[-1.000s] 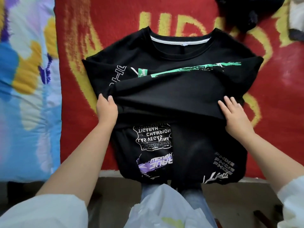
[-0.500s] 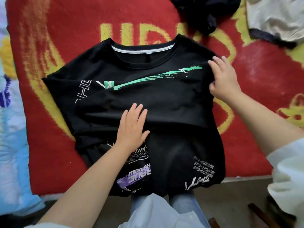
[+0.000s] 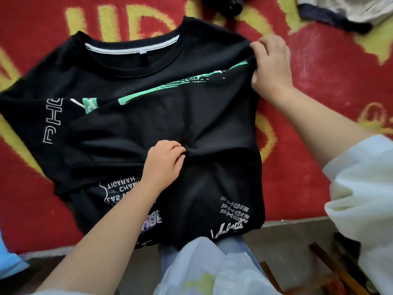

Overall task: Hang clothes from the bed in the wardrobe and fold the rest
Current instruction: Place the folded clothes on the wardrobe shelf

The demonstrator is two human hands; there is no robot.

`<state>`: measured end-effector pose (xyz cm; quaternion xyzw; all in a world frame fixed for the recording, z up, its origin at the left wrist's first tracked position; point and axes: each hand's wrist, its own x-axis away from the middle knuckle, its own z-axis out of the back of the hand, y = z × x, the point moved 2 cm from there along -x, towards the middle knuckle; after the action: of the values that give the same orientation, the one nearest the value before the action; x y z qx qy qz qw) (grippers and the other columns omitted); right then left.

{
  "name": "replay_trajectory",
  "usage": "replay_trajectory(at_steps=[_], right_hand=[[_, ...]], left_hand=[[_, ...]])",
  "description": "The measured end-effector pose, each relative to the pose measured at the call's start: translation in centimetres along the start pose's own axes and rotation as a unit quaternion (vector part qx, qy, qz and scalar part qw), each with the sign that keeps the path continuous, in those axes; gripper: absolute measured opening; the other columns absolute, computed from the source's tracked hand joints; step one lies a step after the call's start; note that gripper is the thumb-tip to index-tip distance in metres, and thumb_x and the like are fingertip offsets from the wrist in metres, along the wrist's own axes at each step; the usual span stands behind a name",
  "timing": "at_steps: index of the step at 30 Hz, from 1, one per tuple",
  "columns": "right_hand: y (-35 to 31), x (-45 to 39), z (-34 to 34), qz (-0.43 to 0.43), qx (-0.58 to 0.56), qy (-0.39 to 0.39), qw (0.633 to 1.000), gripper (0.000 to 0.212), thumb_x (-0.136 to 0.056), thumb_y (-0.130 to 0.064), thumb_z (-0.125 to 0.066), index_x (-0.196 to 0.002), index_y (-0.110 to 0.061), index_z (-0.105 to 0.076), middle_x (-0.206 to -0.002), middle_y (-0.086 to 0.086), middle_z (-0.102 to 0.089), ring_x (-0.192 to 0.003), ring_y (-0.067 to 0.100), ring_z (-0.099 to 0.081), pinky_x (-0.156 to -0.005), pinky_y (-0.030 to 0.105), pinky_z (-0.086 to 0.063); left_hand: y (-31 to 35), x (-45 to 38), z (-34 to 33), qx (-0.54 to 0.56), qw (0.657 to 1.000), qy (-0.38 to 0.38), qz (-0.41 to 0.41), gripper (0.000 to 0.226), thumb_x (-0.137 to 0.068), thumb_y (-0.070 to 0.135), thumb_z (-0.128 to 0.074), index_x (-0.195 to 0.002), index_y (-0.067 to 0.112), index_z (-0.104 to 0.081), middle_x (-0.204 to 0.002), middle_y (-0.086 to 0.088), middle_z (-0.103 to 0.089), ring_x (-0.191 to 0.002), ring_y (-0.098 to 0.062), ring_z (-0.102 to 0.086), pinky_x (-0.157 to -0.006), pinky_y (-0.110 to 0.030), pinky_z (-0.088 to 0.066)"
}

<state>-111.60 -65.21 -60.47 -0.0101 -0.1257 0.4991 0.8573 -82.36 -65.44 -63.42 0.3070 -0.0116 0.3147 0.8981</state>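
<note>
Red bedspread (image 3: 319, 116) with big yellow lettering fills the view, and spread across it is the black T-shirt (image 3: 148, 124), collar away from the person, its hem hanging over the near edge of the bed. Both sides are folded in across the chest, the green streak print running across the fold. Left hand (image 3: 163, 165) is down at the middle of the shirt, fingers curled, pinching a bunch of the folded fabric so creases fan out from the grip. Right hand (image 3: 272, 67) is up at the shirt's far right shoulder, fingers curled round the edge, gripping it. Beyond, at the top edge, a dark garment (image 3: 225, 5) lies heaped, and a grey garment (image 3: 344, 9) sits in the far right corner, both apart from the shirt.
</note>
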Motion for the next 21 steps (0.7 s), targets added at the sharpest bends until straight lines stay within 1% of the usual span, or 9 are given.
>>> replay_trajectory(at_steps=[3, 5, 7, 9, 10, 13, 17, 19, 21], right_hand=[[-1.8, 6.8, -2.1, 0.135, -0.028, 0.036, 0.990, 0.067, -0.075, -0.035, -0.055, -0.130, 0.000, -0.044, -0.136, 0.027, -0.042, -0.128, 0.047, -0.036, -0.103, 0.058, -0.025], [-2.7, 11.8, -4.4, 0.231, 0.022, -0.033, 0.972, 0.089, -0.061, -0.048, -0.071, -0.133, -0.008, -0.038, -0.138, 0.027, -0.042, -0.126, 0.045, -0.039, -0.098, 0.061, -0.028], [-2.7, 14.1, -6.0, 0.246, 0.062, -0.117, 0.960, 0.100, -0.044, -0.026, -0.086, -0.131, -0.010, -0.041, -0.136, 0.025, -0.046, -0.122, 0.046, -0.045, -0.092, 0.064, -0.033], [-1.5, 13.7, -6.4, 0.221, 0.063, -0.137, 0.964, 0.089, -0.041, 0.006, -0.077, -0.126, -0.004, -0.052, -0.130, 0.026, -0.051, -0.115, 0.049, -0.050, -0.086, 0.065, -0.038], [-0.7, 13.3, -6.4, 0.232, 0.065, -0.137, 0.961, 0.079, -0.047, 0.013, -0.065, -0.123, -0.001, -0.055, -0.128, 0.026, -0.053, -0.113, 0.049, -0.051, -0.085, 0.065, -0.039], [1.0, 12.6, -6.6, 0.291, 0.074, -0.095, 0.949, 0.064, -0.062, 0.004, -0.034, -0.121, 0.000, -0.056, -0.127, 0.024, -0.055, -0.113, 0.045, -0.054, -0.084, 0.062, -0.042], [1.1, 12.9, -7.2, 0.252, 0.043, -0.113, 0.960, 0.078, -0.056, 0.015, -0.060, -0.132, 0.000, -0.047, -0.141, 0.021, -0.041, -0.128, 0.043, -0.039, -0.098, 0.062, -0.029], [0.8, 13.0, -7.2, 0.221, 0.023, -0.142, 0.965, 0.082, -0.062, 0.013, -0.058, -0.140, -0.005, -0.037, -0.149, 0.017, -0.027, -0.137, 0.039, -0.024, -0.107, 0.058, -0.017], [1.1, 13.3, -7.0, 0.205, -0.005, -0.142, 0.968, 0.078, -0.065, 0.006, -0.052, -0.140, -0.005, -0.036, -0.150, 0.018, -0.024, -0.138, 0.041, -0.019, -0.108, 0.056, -0.014]], left_hand=[[0.6, 0.2, 0.9, -0.014, 0.997, 0.032, 0.070, 0.036, -0.083, 0.024, -0.045, -0.101, 0.002, -0.067, -0.104, -0.014, -0.066, -0.100, -0.029, -0.058, -0.080, -0.047, -0.050], [0.7, 0.2, 1.4, -0.050, 0.979, 0.039, 0.191, 0.042, -0.089, 0.024, -0.047, -0.124, 0.001, -0.055, -0.132, -0.017, -0.051, -0.127, -0.033, -0.042, -0.100, -0.049, -0.035], [0.1, 0.5, 1.5, -0.059, 0.944, 0.016, 0.324, 0.049, -0.095, 0.027, -0.044, -0.141, 0.009, -0.036, -0.151, -0.011, -0.025, -0.142, -0.031, -0.014, -0.111, -0.049, -0.013], [-0.5, 0.7, 1.6, -0.027, 0.921, 0.014, 0.388, 0.051, -0.096, 0.034, -0.043, -0.144, 0.023, -0.031, -0.156, -0.002, -0.012, -0.143, -0.029, 0.001, -0.111, -0.054, -0.004], [-0.8, 0.7, 1.6, 0.003, 0.917, 0.012, 0.400, 0.051, -0.095, 0.037, -0.044, -0.143, 0.028, -0.031, -0.156, 0.002, -0.008, -0.143, -0.028, 0.005, -0.110, -0.057, -0.002], [-1.6, 0.9, 1.5, 0.041, 0.916, -0.024, 0.397, 0.056, -0.092, 0.042, -0.048, -0.144, 0.035, -0.027, -0.157, 0.007, 0.000, -0.142, -0.025, 0.014, -0.108, -0.060, 0.003], [-2.3, 0.7, 1.2, 0.047, 0.920, -0.058, 0.386, 0.065, -0.090, 0.044, -0.050, -0.146, 0.037, -0.018, -0.156, 0.009, 0.010, -0.141, -0.025, 0.021, -0.107, -0.062, 0.006], [-2.3, 1.1, 1.1, 0.046, 0.924, -0.051, 0.376, 0.067, -0.091, 0.042, -0.051, -0.147, 0.034, -0.015, -0.156, 0.006, 0.009, -0.141, -0.025, 0.019, -0.108, -0.060, 0.006], [-1.7, 1.9, 1.0, 0.033, 0.935, -0.004, 0.353, 0.067, -0.092, 0.038, -0.051, -0.148, 0.026, -0.015, -0.157, 0.000, 0.004, -0.143, -0.024, 0.012, -0.110, -0.054, 0.005]])
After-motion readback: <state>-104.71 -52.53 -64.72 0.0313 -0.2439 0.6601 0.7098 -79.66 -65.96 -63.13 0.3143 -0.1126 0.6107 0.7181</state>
